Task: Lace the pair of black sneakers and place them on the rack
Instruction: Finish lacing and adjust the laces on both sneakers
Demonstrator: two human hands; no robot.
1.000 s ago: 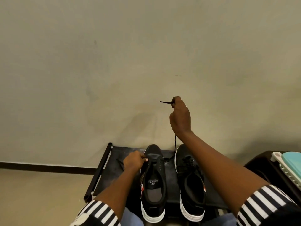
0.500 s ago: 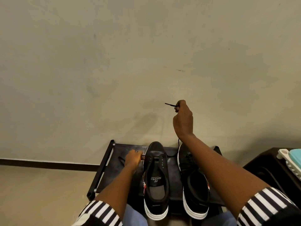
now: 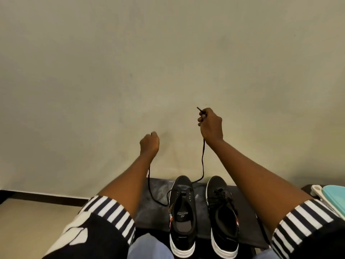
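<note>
Two black sneakers with white soles stand side by side on a black rack (image 3: 155,208), toes toward the wall. The left sneaker (image 3: 182,215) has a black lace (image 3: 202,161) threaded only through its eyelets nearest the toe. My right hand (image 3: 211,124) grips one end of that lace, raised high above the shoe, with the tip sticking out past my fingers. My left hand (image 3: 149,143) holds the other end, also lifted, and the strand hangs down in a loop to the shoe. The right sneaker (image 3: 223,215) is fully laced.
A plain beige wall fills the view behind the rack. A dark skirting strip (image 3: 43,198) runs along the floor at left. A teal and white object (image 3: 328,197) sits on dark furniture at the right edge. My knees are at the bottom.
My left hand left the sneaker's toe and rose with its lace end, drawing the strand up. My right hand stayed raised with the other end. The camera tilted slightly.
</note>
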